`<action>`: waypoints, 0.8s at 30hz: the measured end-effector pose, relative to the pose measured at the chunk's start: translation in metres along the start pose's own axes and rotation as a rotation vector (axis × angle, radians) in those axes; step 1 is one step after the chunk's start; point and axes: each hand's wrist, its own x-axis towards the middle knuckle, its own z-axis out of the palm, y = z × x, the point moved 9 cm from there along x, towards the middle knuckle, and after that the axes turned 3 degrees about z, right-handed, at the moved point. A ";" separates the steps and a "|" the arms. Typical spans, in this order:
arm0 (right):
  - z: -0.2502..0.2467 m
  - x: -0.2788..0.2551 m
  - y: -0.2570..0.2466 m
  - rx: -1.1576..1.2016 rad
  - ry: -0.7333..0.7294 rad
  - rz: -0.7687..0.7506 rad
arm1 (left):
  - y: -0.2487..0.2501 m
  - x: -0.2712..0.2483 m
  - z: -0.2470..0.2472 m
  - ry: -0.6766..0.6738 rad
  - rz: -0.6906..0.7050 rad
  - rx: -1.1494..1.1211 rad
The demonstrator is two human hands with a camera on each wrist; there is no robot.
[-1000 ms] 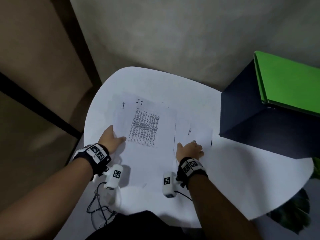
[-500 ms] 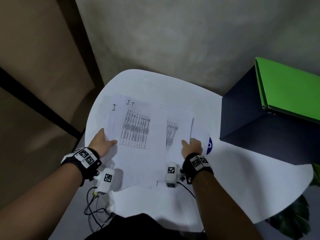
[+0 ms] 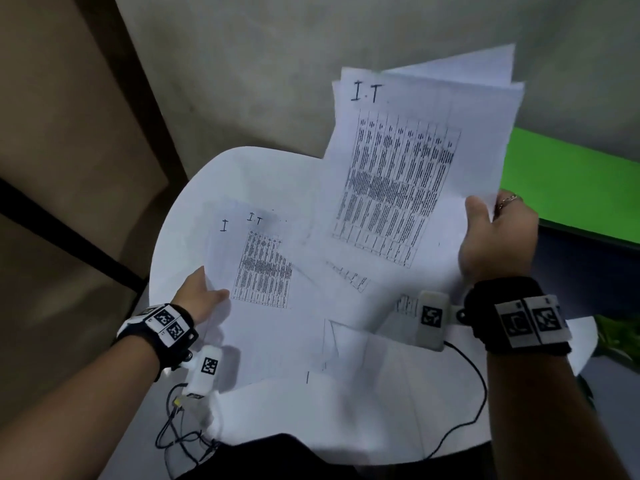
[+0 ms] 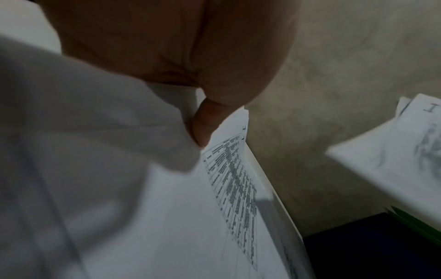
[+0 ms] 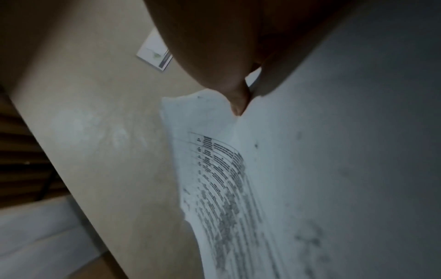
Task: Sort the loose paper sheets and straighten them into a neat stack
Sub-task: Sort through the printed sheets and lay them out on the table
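Observation:
Printed paper sheets with tables and a handwritten "I.T" are split into two lots. One lot (image 3: 263, 271) lies on the round white table (image 3: 242, 168); my left hand (image 3: 202, 294) pinches its left edge, thumb (image 4: 203, 122) on top. My right hand (image 3: 495, 233) holds several fanned sheets (image 3: 398, 174) up in the air above the table's right side, gripping their lower right corner, with its thumb (image 5: 238, 102) pressed on the front sheet (image 5: 226, 179). More sheets lie beneath on the table (image 3: 353, 344), partly hidden.
A dark blue box (image 3: 588, 282) stands at the right of the table, with a green folder (image 3: 571, 188) on top. Wrist-camera cables trail over the front edge at the left (image 3: 180, 434) and right (image 3: 474, 410). A plaster wall rises close behind the table.
My right hand has gathered sheets from the table's right side and lifted them up into the air. My left hand still holds the left sheets on the table.

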 end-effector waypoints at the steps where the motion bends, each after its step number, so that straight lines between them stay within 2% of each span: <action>1: 0.003 0.001 -0.003 0.056 -0.037 0.005 | 0.002 0.002 0.004 -0.010 0.009 -0.017; 4: 0.038 -0.010 0.000 0.193 -0.184 0.043 | 0.006 0.001 0.024 -0.150 0.007 -0.032; 6: 0.076 -0.027 0.014 0.184 -0.322 0.082 | 0.000 0.004 0.033 -0.243 -0.046 -0.166; 8: 0.122 -0.049 0.037 0.115 -0.489 0.143 | -0.008 0.009 0.027 -0.180 -0.152 -0.395; 10: 0.166 -0.077 0.066 0.085 -0.619 0.258 | -0.011 0.007 0.015 -0.060 -0.259 -0.399; 11: 0.184 -0.091 0.082 0.053 -0.663 0.329 | -0.012 0.006 0.017 -0.051 -0.298 -0.383; 13: 0.210 -0.123 0.104 -0.092 -0.752 0.424 | 0.001 -0.002 0.032 -0.133 -0.320 -0.371; 15: 0.224 -0.153 0.107 -0.202 -0.823 0.418 | 0.012 -0.003 0.040 -0.182 -0.213 -0.170; 17: 0.231 -0.173 0.103 -0.198 -0.859 0.381 | 0.025 -0.003 0.036 -0.066 -0.072 0.066; 18: 0.231 -0.178 0.105 -0.181 -0.858 0.382 | 0.030 -0.006 0.034 -0.026 -0.038 0.091; 22: 0.209 -0.162 0.109 -0.045 -0.726 0.441 | 0.039 -0.020 0.019 0.037 0.024 -0.122; 24: 0.197 -0.145 0.096 0.112 -0.673 0.445 | 0.054 -0.031 -0.003 0.096 0.140 -0.238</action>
